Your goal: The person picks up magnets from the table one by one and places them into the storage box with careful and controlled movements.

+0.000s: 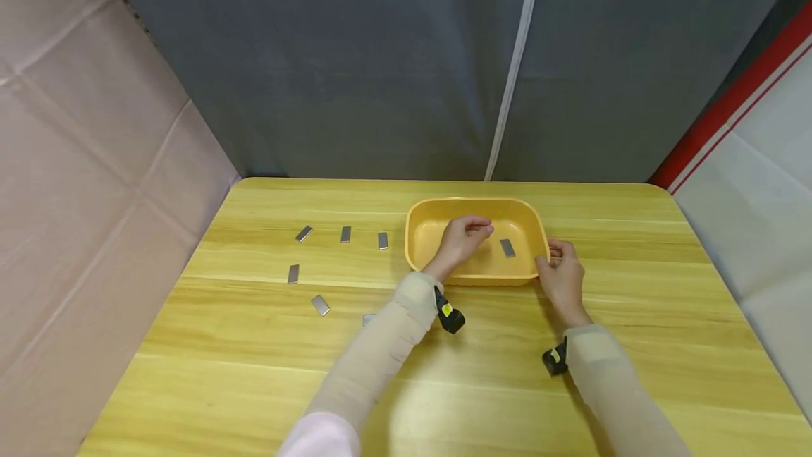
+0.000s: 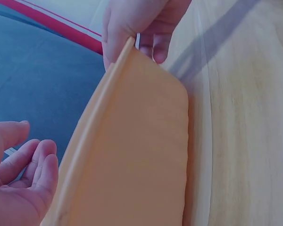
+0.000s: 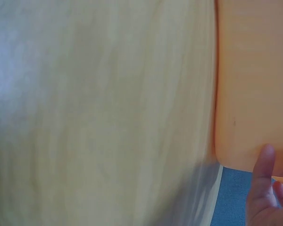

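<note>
A yellow plastic bin (image 1: 477,281) stands on the table, with one small grey metal block (image 1: 507,248) inside. Over the bin's inside hovers my left hand (image 1: 458,240), its fingers loosely bent and the thumb apart from them (image 2: 23,174). A pale sliver shows between thumb and fingers in the left wrist view; I cannot tell what it is. My right hand (image 1: 561,275) pinches the bin's right rim, thumb on the outer wall (image 3: 263,188). Left of the bin lie several similar blocks, among them one block (image 1: 383,240) nearest the bin and another block (image 1: 321,305) closer in.
The wooden table (image 1: 507,386) carries the loose blocks on its left half; one block (image 1: 368,319) is partly hidden by the left forearm. A dark grey curtain (image 1: 355,76) hangs behind, with pale cloth walls at both sides.
</note>
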A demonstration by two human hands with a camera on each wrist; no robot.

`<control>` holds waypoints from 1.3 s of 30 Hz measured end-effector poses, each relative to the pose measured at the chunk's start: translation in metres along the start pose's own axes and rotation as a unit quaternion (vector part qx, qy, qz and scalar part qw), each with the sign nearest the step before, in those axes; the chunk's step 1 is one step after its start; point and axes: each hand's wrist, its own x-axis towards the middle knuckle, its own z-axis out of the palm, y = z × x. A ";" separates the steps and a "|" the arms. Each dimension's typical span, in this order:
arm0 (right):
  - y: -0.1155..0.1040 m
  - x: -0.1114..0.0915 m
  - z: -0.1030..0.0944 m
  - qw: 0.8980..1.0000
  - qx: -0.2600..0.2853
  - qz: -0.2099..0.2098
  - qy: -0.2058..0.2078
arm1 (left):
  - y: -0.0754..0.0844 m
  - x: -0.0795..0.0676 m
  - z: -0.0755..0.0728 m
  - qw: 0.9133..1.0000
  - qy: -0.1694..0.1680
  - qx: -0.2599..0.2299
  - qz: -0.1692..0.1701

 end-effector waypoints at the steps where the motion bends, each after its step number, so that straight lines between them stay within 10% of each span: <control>1: 0.000 0.000 0.000 1.000 0.001 -0.001 0.000 | 0.001 -0.002 -0.001 1.000 -0.001 -0.002 0.007; 27: 0.000 -0.001 0.001 1.000 -0.011 -0.009 0.008 | 0.025 -0.063 -0.052 0.991 0.006 -0.098 0.087; 39: 0.001 0.001 0.002 1.000 -0.009 -0.004 0.010 | 0.015 -0.081 -0.084 0.992 0.027 -0.108 0.063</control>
